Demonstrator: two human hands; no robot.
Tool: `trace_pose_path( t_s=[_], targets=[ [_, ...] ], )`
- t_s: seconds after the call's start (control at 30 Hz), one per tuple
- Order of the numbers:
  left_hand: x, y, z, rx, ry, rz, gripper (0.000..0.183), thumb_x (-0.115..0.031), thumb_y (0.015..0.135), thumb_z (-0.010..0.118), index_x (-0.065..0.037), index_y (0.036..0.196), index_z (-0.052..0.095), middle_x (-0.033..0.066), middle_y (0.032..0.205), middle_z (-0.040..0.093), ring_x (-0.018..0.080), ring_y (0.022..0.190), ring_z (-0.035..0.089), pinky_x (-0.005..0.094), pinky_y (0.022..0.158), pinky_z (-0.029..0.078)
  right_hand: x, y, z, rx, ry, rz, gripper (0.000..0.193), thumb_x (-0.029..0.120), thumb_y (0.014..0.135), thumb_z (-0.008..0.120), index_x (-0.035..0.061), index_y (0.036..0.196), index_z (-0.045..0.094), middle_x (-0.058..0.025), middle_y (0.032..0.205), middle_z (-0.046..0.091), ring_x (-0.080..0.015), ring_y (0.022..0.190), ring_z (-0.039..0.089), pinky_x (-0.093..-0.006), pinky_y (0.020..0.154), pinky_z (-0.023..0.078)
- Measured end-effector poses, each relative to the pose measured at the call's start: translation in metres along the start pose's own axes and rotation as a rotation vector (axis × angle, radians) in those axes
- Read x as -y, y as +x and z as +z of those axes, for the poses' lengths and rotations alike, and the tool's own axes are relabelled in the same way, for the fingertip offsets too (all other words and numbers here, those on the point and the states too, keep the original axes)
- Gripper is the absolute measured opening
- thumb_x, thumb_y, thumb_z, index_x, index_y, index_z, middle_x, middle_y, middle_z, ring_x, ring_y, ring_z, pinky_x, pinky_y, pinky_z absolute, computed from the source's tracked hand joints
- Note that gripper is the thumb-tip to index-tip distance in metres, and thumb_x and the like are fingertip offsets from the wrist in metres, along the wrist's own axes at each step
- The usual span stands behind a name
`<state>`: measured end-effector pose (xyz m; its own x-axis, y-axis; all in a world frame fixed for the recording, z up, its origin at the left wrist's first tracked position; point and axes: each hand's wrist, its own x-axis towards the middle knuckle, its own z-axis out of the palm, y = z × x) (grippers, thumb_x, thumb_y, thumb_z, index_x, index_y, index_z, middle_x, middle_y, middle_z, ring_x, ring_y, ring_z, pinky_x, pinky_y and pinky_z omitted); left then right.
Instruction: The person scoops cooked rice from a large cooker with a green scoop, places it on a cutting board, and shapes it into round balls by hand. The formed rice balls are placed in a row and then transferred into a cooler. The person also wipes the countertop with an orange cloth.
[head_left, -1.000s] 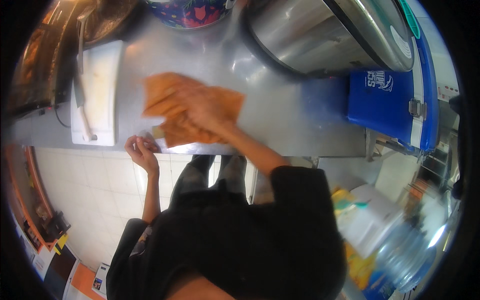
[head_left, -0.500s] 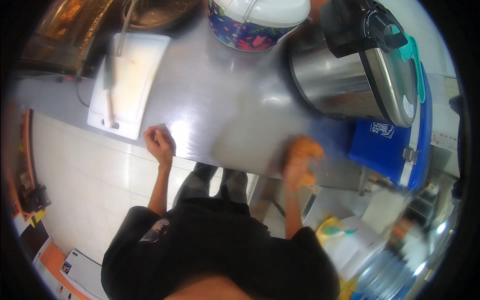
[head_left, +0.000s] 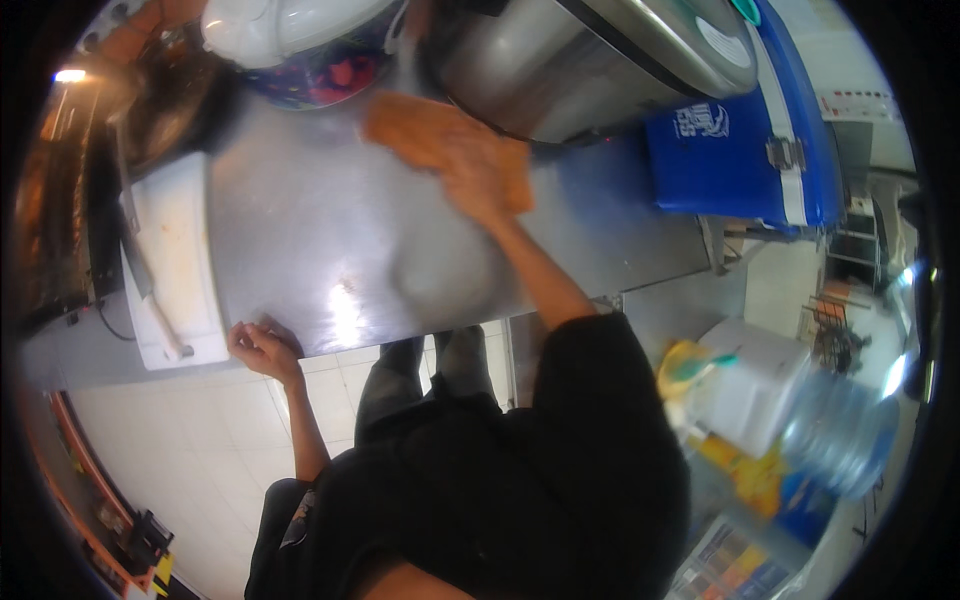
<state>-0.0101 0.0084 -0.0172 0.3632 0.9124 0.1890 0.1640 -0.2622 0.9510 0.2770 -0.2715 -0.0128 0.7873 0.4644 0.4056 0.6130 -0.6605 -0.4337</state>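
Note:
My right hand [head_left: 472, 178] presses an orange cloth [head_left: 410, 130] onto the steel counter [head_left: 300, 215], close to the base of a large steel pot-shaped cooker [head_left: 545, 75]. The cloth lies spread out beneath the palm and sticks out on both sides; the fingers are blurred. At the counter's front edge rests my left hand [head_left: 264, 350], its fingers curled in and nothing visible in them. Just left of it lies a white cutting board [head_left: 185, 270] with a white-handled knife [head_left: 150, 290] along it.
A white-lidded pot with a flowered side [head_left: 330, 80] stands at the back, beside a dark round pan [head_left: 175, 100]. The blue cooler box [head_left: 720, 165] sits at the counter's right end. Lower right are a white container [head_left: 760, 380] and a clear water jug [head_left: 845, 430].
My right hand has swept the orange cloth from the front right edge to the back of the counter, by the cooker. My left hand stays by the board. The view has shifted.

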Motion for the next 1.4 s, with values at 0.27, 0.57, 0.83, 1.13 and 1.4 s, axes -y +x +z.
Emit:
trace_pose_path(
  t_s=[0.27,0.57,0.83,1.13,1.4],
  targets=[
    [-0.002,0.003,-0.001,0.061,0.109,-0.016,0.019,-0.012,0.099,0.047,0.000,0.113,0.047,0.0086,0.087,0.054,0.0114,0.068,0.051,0.0238,0.060,0.043,-0.070,-0.232,-0.174,-0.334,-0.719,0.955,0.032,0.020,0.088,0.057,0.0052,0.115,0.061,-0.0152,0.120,0.061,-0.0310,0.120,0.050,-0.0380,0.107,0.034],
    [0.007,0.005,0.001,0.039,0.148,0.005,0.020,-0.016,0.098,0.047,0.000,0.111,0.050,0.0076,0.076,0.057,0.0115,0.061,0.052,0.0224,0.051,0.042,0.019,-0.149,-0.133,0.027,-0.359,0.788,0.048,0.035,0.094,0.050,0.0047,0.131,0.050,-0.0227,0.130,0.051,-0.0368,0.127,0.043,-0.0524,0.108,0.026],
    [0.014,0.008,0.001,-0.026,0.222,-0.027,0.023,-0.019,0.100,0.048,-0.001,0.114,0.048,0.0064,0.082,0.053,0.0109,0.062,0.047,0.0240,0.056,0.044,-0.223,-0.044,-0.092,-0.065,-0.599,0.740,0.039,0.028,0.092,0.049,-0.0061,0.105,0.064,-0.0348,0.126,0.049,-0.0475,0.124,0.041,-0.0453,0.111,0.027],
    [0.008,0.006,0.007,-0.061,0.263,-0.018,0.022,-0.022,0.098,0.051,-0.003,0.110,0.049,0.0036,0.069,0.050,0.0099,0.057,0.046,0.0231,0.047,0.037,-0.077,-0.126,-0.122,0.238,-0.181,0.357,0.055,0.022,0.092,0.048,-0.0030,0.140,0.038,-0.0317,0.144,0.032,-0.0443,0.137,0.026,-0.0533,0.115,0.015],
    [0.015,0.010,0.004,-0.056,0.349,0.020,0.022,-0.021,0.098,0.051,-0.001,0.108,0.052,0.0061,0.075,0.054,0.0103,0.058,0.047,0.0233,0.049,0.040,-0.240,-0.041,-0.140,-0.336,-0.186,0.561,0.045,0.027,0.090,0.050,-0.0099,0.116,0.057,-0.0320,0.127,0.051,-0.0469,0.121,0.044,-0.0478,0.108,0.028]
  ],
)
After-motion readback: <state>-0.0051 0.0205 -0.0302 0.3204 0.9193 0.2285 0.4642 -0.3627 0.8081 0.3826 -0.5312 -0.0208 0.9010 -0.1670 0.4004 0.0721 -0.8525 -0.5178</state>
